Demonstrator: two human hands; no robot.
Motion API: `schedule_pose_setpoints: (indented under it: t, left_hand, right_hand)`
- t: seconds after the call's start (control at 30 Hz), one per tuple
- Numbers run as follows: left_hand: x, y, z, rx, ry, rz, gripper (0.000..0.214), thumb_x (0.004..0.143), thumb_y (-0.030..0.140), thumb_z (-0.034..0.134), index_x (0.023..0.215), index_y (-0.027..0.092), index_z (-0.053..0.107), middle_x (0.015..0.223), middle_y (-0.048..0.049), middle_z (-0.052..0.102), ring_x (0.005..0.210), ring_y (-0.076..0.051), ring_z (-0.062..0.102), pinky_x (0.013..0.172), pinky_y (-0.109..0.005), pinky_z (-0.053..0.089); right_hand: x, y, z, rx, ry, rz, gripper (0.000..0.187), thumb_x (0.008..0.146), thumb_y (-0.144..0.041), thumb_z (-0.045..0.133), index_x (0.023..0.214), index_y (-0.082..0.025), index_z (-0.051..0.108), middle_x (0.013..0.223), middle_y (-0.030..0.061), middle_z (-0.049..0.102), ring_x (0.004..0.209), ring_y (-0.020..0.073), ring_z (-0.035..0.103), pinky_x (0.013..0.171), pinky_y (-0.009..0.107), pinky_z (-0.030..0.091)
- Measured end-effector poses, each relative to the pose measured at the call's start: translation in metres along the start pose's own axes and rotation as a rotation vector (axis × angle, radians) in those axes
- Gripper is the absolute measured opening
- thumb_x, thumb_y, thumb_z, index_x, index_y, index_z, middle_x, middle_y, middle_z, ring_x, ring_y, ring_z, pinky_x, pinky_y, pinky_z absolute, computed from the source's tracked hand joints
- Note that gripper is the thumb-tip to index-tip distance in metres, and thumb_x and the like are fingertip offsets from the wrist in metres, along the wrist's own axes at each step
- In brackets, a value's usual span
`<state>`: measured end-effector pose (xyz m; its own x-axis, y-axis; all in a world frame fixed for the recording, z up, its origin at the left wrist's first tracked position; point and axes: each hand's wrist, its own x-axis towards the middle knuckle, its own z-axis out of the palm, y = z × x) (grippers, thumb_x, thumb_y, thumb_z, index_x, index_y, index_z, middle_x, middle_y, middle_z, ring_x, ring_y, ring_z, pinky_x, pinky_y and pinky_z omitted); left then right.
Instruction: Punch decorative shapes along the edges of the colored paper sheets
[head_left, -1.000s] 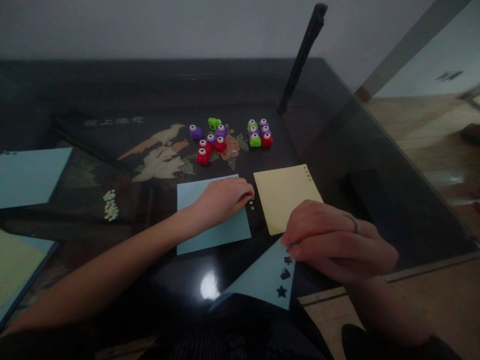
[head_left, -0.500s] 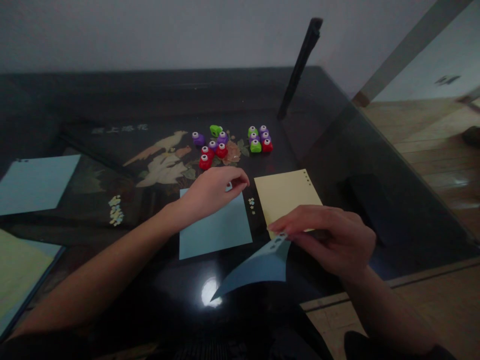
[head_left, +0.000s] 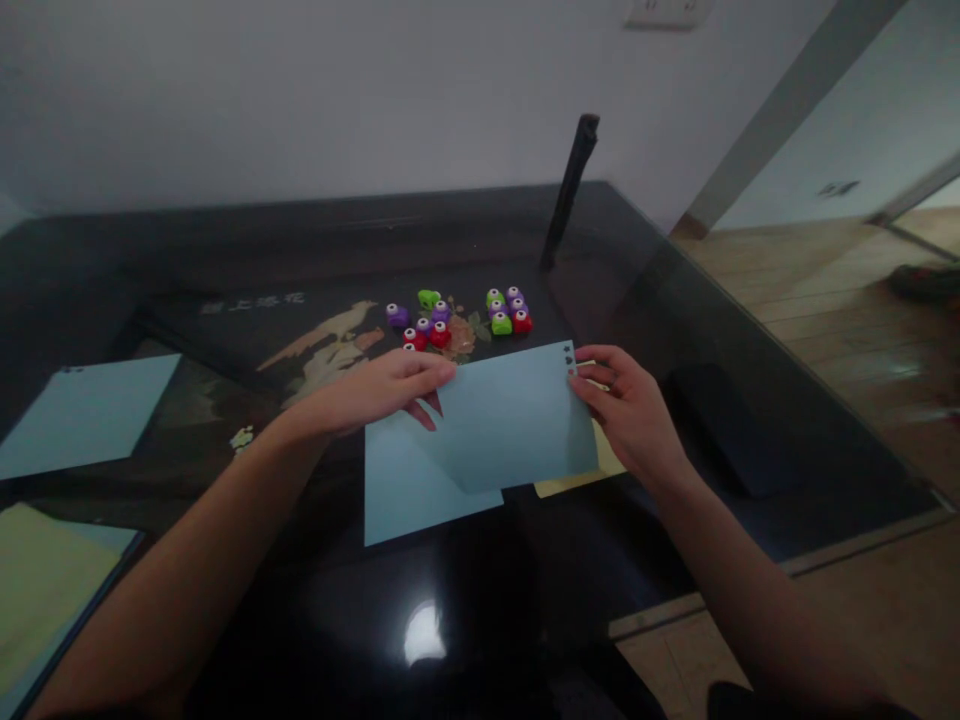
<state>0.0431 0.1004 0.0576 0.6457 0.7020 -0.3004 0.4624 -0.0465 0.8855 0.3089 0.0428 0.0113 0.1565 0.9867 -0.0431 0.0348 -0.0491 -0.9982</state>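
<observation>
A light blue paper sheet (head_left: pixel 510 425) with small punched shapes at its top right corner is held flat above the table between both hands. My left hand (head_left: pixel 379 390) pinches its left edge. My right hand (head_left: pixel 630 410) grips its right edge by the punched corner. Under it lie a second blue sheet (head_left: pixel 401 490) and a yellow sheet (head_left: pixel 570 483), mostly covered. Two clusters of small red, purple and green craft punches, left cluster (head_left: pixel 424 322) and right cluster (head_left: pixel 506 310), sit just beyond the hands.
The dark glass table (head_left: pixel 225 250) has a painted bird picture (head_left: pixel 330 340) under it. A blue sheet (head_left: pixel 82 412) and a yellow sheet (head_left: pixel 37 575) lie at the left. A black stand (head_left: pixel 568 190) leans at the back. The table's right edge (head_left: pixel 825 400) borders a wooden floor.
My right hand lifted the punched blue sheet from the near edge up over the table. My left hand left the lying blue sheet and took the lifted sheet's left edge. The view tilted upward.
</observation>
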Motion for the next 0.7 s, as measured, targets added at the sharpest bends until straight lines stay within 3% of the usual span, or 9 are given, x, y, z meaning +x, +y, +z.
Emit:
schedule_pose_setpoints:
  t: [0.17,0.33,0.47,0.7]
  left_hand:
    - [0.002,0.007,0.003,0.226,0.107,0.003,0.014,0.084,0.027,0.054,0.086,0.015,0.061,0.057,0.0028,0.061,0.052,-0.011,0.058,0.051,-0.020,0.046]
    - [0.002,0.009,0.009,0.232,0.175,0.031,0.013,0.083,0.026,0.054,0.084,0.015,0.061,0.058,0.0025,0.062,0.053,-0.011,0.058,0.052,-0.020,0.044]
    - [0.004,0.010,0.016,0.184,0.183,0.035,0.012,0.084,0.025,0.054,0.086,0.015,0.061,0.058,0.0020,0.062,0.054,-0.012,0.059,0.054,-0.022,0.046]
    - [0.026,0.016,0.032,0.047,0.179,0.057,0.019,0.084,0.022,0.054,0.100,0.012,0.058,0.058,0.0019,0.063,0.053,-0.012,0.061,0.054,-0.023,0.048]
  right_hand:
    - [0.000,-0.003,-0.001,0.062,-0.077,0.076,0.041,0.070,-0.024,0.070,0.107,-0.021,0.055,0.079,-0.0024,0.063,0.064,0.0098,0.057,0.054,0.021,0.046]
    - [0.001,-0.012,-0.012,0.025,-0.165,0.110,0.038,0.077,-0.028,0.063,0.113,-0.021,0.055,0.080,-0.0007,0.063,0.064,0.0108,0.059,0.052,0.022,0.046]
    - [0.003,-0.019,-0.022,0.041,-0.161,0.085,0.029,0.082,-0.038,0.057,0.106,-0.020,0.060,0.082,0.0013,0.065,0.059,0.0097,0.059,0.049,0.022,0.045]
    - [0.009,-0.023,-0.048,-0.184,-0.124,0.000,0.044,0.064,-0.028,0.076,0.104,-0.017,0.062,0.072,-0.0001,0.065,0.061,0.0124,0.058,0.054,0.024,0.044]
